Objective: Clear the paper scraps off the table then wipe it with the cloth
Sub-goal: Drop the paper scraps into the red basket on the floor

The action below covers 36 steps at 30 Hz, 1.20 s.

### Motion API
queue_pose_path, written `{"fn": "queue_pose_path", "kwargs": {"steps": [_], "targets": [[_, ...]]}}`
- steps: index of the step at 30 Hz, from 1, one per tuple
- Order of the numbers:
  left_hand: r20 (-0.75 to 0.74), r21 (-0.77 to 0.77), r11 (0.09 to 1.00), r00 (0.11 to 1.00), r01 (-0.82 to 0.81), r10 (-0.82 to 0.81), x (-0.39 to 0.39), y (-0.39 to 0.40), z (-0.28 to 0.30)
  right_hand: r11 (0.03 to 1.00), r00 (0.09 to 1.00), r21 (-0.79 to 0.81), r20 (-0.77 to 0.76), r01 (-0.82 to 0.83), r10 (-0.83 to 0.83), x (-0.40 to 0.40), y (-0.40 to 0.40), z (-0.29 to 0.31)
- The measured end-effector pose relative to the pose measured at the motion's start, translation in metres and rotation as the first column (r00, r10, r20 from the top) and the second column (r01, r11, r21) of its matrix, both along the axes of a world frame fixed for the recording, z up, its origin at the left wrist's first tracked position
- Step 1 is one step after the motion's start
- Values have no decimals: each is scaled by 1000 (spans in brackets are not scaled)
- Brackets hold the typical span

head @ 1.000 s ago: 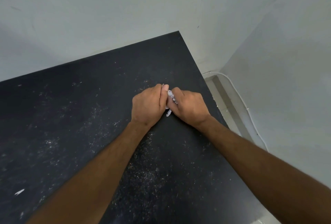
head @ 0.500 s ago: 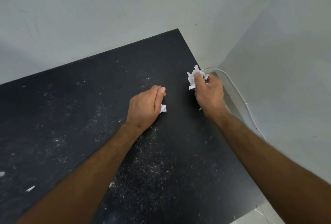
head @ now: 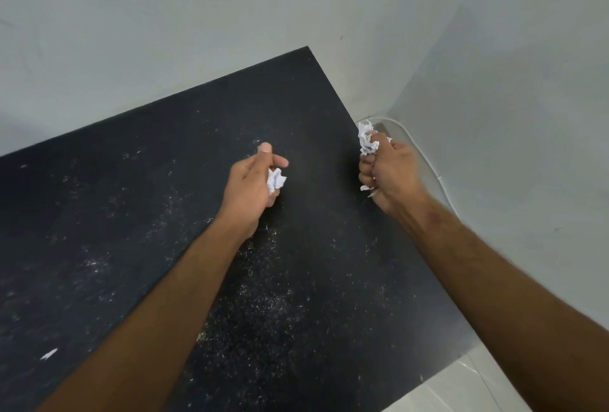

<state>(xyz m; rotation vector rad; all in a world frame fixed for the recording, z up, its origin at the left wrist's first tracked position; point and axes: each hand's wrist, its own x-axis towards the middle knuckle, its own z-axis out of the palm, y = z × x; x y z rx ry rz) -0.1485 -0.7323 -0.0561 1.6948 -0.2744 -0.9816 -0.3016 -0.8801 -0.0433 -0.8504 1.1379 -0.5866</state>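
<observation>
Above the black table, the left hand pinches a small crumpled paper scrap, while the right hand, at the table's right edge, clenches a bigger wad. Such paper is probably feather-light and crushable, so a whole-fist squeeze suits; one flat scrap lies near the table's left end.

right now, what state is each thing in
left hand: holds a small crumpled paper scrap
right hand: grips a crumpled paper wad
black table: dusted with white specks
loose paper scrap: lying flat on table
white cable: on floor by wall
</observation>
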Motion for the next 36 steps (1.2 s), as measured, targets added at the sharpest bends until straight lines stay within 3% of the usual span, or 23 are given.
{"fn": "queue_pose_path", "kwargs": {"steps": [3, 9, 18, 24, 28, 36], "targets": [[-49, 22, 1000, 999, -21, 22, 12, 3, 8, 999, 999, -19, -31, -30, 30, -2, 3, 2], [55, 49, 998, 998, 34, -36, 14, -13, 27, 991, 994, -100, -71, -94, 87, -8, -5, 11], [151, 8, 998, 986, 68, -68, -31, -114, 23, 978, 985, -147, -115, -146, 130, -42, -82, -6], [168, 2, 999, 985, 50, -50, -102, -243, -9, 983, 982, -102, -127, -150, 136, -86, -186, -51], [146, 108, 994, 989, -22, 6, -136, -318, -48, 982, 972, -90, -184, -164, 145, -104, -250, -83], [115, 339, 923, 982, -181, 150, -145, -365, -153, 951, 929, -47, -236, -305, 286, -94, -302, -183]]}}
